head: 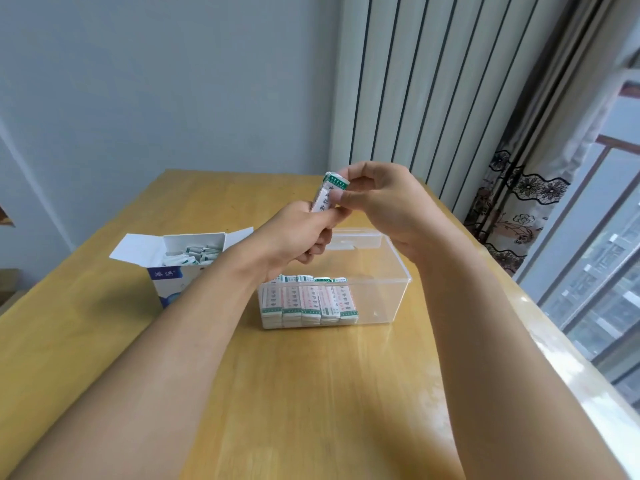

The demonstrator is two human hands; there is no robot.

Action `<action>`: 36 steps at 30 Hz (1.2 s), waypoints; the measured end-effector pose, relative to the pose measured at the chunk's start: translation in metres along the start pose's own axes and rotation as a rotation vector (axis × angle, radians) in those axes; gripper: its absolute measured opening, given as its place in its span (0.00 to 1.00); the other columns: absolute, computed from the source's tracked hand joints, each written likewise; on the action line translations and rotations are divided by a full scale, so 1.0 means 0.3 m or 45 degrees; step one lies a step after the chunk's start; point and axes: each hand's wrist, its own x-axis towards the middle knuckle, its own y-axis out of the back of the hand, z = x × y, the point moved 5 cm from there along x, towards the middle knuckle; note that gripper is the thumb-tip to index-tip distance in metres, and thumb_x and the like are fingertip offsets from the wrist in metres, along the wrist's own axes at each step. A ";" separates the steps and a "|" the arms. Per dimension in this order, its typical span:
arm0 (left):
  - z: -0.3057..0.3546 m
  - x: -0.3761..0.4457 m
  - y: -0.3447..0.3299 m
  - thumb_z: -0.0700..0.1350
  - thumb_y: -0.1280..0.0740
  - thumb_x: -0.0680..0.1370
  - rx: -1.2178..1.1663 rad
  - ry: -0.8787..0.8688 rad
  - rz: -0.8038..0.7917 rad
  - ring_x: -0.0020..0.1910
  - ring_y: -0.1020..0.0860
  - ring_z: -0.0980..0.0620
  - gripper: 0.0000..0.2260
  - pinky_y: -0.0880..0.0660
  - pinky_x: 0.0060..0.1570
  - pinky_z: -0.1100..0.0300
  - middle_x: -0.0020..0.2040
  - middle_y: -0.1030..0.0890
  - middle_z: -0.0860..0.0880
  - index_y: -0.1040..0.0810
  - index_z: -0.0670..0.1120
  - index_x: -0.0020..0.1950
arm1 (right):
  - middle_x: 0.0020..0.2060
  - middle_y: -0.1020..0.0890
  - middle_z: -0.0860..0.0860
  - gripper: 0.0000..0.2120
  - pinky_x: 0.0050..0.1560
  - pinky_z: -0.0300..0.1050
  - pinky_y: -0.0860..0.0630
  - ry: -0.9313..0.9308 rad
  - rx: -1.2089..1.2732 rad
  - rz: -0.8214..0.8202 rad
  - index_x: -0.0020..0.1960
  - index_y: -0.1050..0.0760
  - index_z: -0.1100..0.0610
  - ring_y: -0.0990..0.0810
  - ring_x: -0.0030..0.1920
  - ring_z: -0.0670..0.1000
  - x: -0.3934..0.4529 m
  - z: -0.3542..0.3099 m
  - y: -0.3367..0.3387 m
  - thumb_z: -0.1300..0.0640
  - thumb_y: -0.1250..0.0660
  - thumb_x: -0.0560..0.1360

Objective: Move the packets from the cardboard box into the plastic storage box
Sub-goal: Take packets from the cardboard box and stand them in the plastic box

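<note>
A small stack of white packets with green ends [329, 192] is held above the clear plastic storage box [377, 292]. My left hand [294, 237] grips the stack's lower end, and my right hand [377, 202] pinches its upper end. Inside the plastic box, several packets [308, 301] stand in a row along its near left side. The open white and blue cardboard box [173, 268] sits to the left, with several loose packets [194, 256] inside it.
Both boxes stand on a light wooden table [294, 393]. A white ribbed panel [433, 98] and a patterned curtain [512, 202] are behind on the right, beside a window [609, 271]. The plastic box's right half holds nothing.
</note>
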 end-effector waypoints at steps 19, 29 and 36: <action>-0.038 0.024 0.042 0.41 0.31 0.80 -0.329 0.006 0.162 0.47 0.13 0.45 0.09 0.17 0.41 0.58 0.50 0.14 0.39 0.19 0.41 0.59 | 0.38 0.13 0.48 0.02 0.45 0.45 0.17 -0.127 -0.193 0.089 0.43 0.15 0.49 0.18 0.39 0.45 0.020 0.053 0.026 0.53 0.24 0.75; -0.054 0.011 0.038 0.43 0.41 0.86 -0.524 0.114 0.040 0.52 0.15 0.38 0.12 0.16 0.47 0.50 0.55 0.15 0.38 0.21 0.43 0.63 | 0.36 0.13 0.48 0.01 0.40 0.40 0.20 -0.233 -0.057 0.036 0.45 0.15 0.52 0.20 0.37 0.47 0.029 0.094 0.005 0.56 0.23 0.74; -0.064 0.026 0.062 0.43 0.37 0.84 -0.528 0.078 0.178 0.45 0.14 0.46 0.11 0.17 0.40 0.55 0.54 0.15 0.41 0.21 0.42 0.64 | 0.41 0.12 0.52 0.05 0.41 0.39 0.23 -0.259 0.069 0.028 0.48 0.16 0.57 0.18 0.40 0.48 0.037 0.116 -0.004 0.58 0.23 0.74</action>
